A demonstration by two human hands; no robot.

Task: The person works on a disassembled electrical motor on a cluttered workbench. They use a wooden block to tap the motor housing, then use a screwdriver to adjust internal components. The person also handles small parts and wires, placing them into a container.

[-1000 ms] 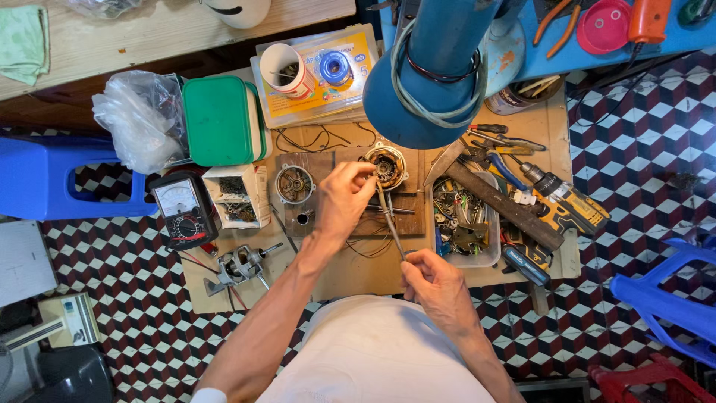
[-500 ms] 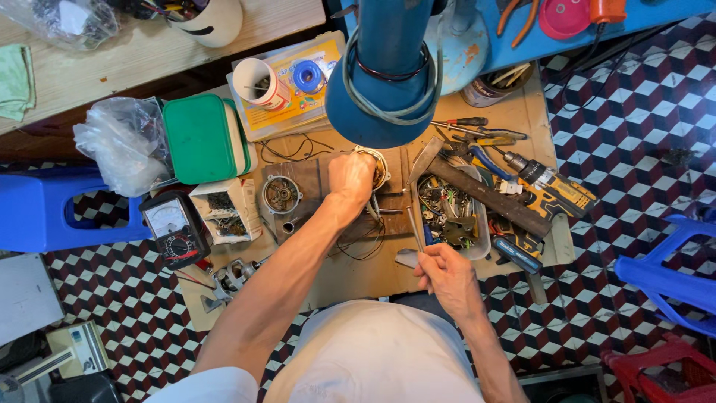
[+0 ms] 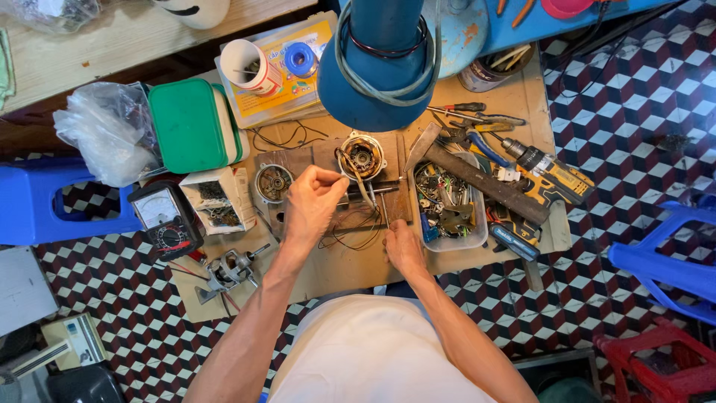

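White shirt [image 3: 373,351] (plain), bare forearms

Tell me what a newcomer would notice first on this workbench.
The big blue fan housing looms at top centre, a cable looped round it. Below it, the left hand pinches wire beside the wound motor stator, while the right hand rests on the board. A tray of loose metal parts and a yellow cordless drill crowd the right.

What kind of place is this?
Probably a small repair workbench for electric fans or motors, set low over a tiled floor. Signs: a motor stator with loose wires by the left hand, an analog multimeter, and a cordless drill among scattered hand tools.
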